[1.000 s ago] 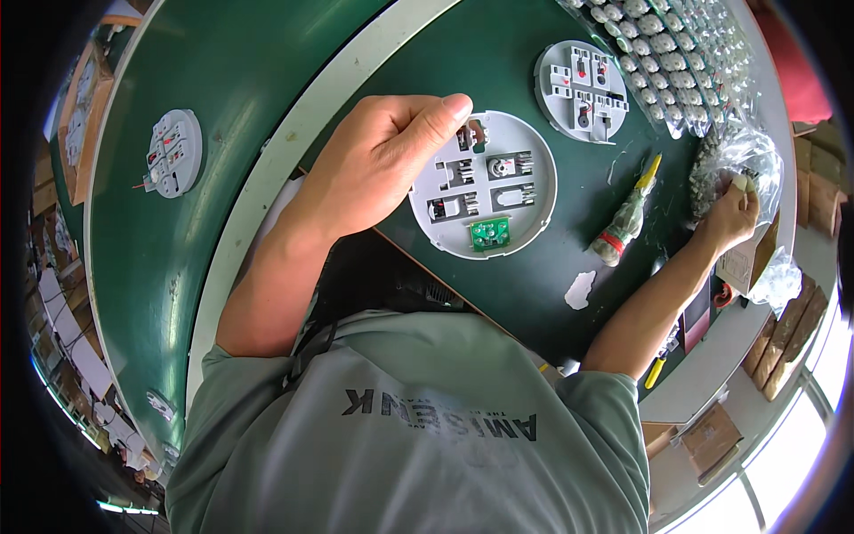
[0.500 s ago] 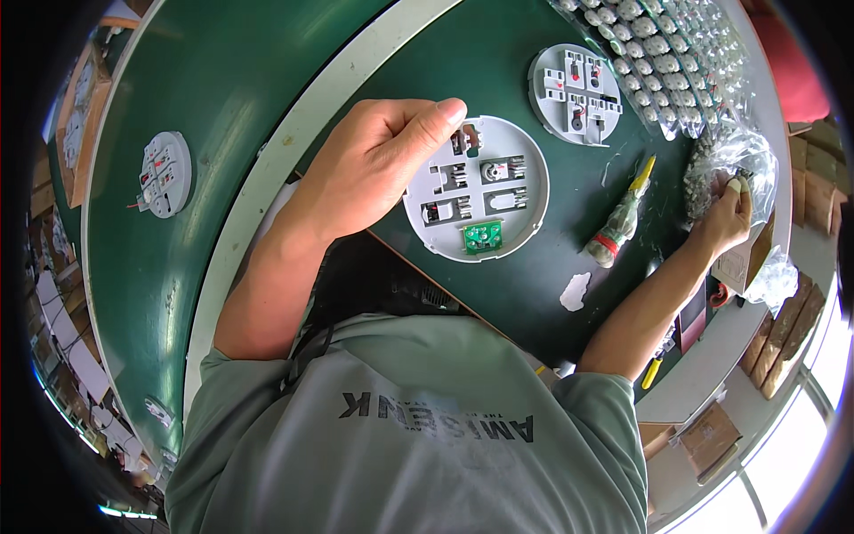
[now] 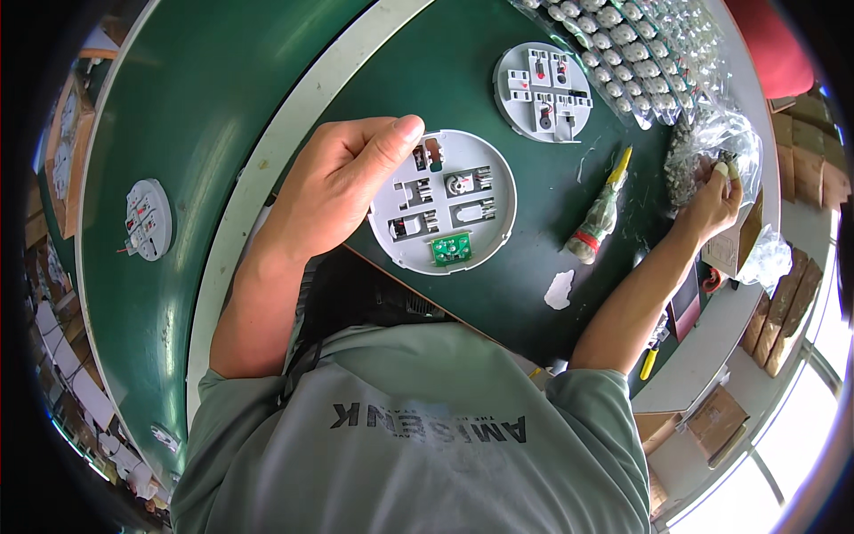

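Note:
My left hand [image 3: 331, 191] grips the left rim of a round light-grey plastic housing [image 3: 487, 238], thumb on top. Metal contact clips, a white round part and a small green circuit board [image 3: 451, 249] sit in its open face. At the right, my right hand [image 3: 709, 206] reaches to a clear plastic bag [image 3: 740, 142] of small dark parts. Its thumb and fingertips are pinched together at the bag, and whatever lies between them is too small to make out. Beyond the held housing, a second round grey housing [image 3: 569, 104] lies on the dark green table.
Clear trays of white round parts [image 3: 636, 49] stand at the far right. A wrapped bottle with a yellow nozzle [image 3: 598, 222] and a white scrap [image 3: 559, 290] lie mid-table. Left, a green conveyor [image 3: 222, 116] carries another round housing [image 3: 149, 220]; a pale rail [image 3: 298, 102] divides it off.
The housing on the conveyor has come nearer. The view has shifted slightly, so the table things appear farther left. Both hands keep their places, at the held housing and at the bag.

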Motion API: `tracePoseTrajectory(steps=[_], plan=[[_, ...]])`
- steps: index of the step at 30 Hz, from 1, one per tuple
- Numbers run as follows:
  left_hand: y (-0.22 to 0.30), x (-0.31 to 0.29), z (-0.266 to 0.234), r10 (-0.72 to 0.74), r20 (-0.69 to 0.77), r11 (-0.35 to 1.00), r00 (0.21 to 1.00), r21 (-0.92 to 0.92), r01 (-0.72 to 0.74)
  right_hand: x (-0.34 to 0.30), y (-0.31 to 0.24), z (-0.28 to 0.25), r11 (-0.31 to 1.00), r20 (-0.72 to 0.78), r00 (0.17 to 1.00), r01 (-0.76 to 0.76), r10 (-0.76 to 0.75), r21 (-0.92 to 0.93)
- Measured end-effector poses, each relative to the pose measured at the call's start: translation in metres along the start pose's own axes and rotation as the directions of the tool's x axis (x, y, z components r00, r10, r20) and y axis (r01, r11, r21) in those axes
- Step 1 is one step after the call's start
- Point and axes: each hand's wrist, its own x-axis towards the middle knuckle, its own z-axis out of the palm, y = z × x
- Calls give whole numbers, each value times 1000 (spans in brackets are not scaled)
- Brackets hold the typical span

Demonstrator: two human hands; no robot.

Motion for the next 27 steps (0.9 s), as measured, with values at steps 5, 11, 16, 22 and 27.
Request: tracePoseTrajectory(steps=[5,11,16,22,27], plan=[[0,0,-2,-2,7,1000,1000,7,2,1,2,-2,1000,-1,1000,14,-14,14],[-2,0,-4,-21,27,1000,999,-4,21,10,13,-9,996,-8,999,49,-50,-74],[2,1,-3,-23,17,999,1000,-28,24,11,16,-9,995,-18,998,52,-54,-86],[1,2,-7,-21,44,999,999,-24,22,5,6,-5,1000,-44,999,20,-21,-22],[2,4,-4,-1,32,999,999,-52,3,7,6,-8,999,-43,998,34,-35,-23]])
